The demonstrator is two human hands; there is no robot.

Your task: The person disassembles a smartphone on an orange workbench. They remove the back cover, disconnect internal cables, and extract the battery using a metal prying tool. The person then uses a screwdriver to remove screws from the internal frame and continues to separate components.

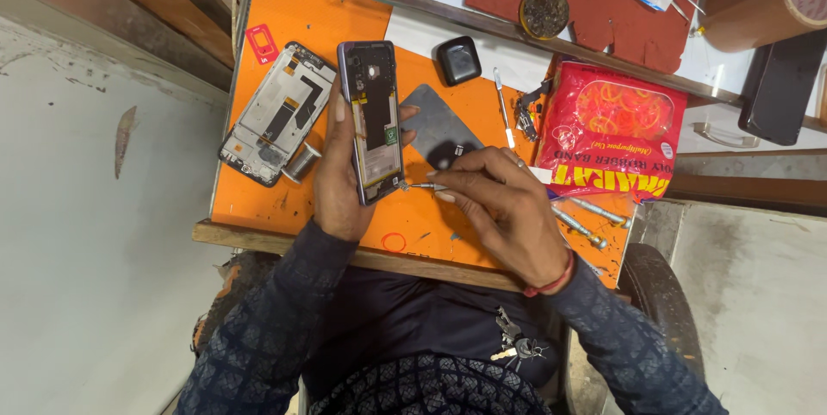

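Orange-matted bench point(293, 10): left hand point(340, 178) clamped on an opened phone point(376, 118) by its edges, light, fragile. Right hand point(500, 199) pinches a thin screwdriver point(424, 185), probably at its bottom corner.

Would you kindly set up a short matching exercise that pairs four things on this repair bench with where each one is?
Things:
1. opened phone
2. fine screwdriver
3. bag of rubber bands
4. bare phone frame

Places:
A. lying on the orange mat, to the left of the held phone
B. held upright in the left hand
C. at the right end of the mat, beside the small metal tools
D. pinched in the right hand, tip at the phone's lower edge

Pairs: 1-B, 2-D, 3-C, 4-A
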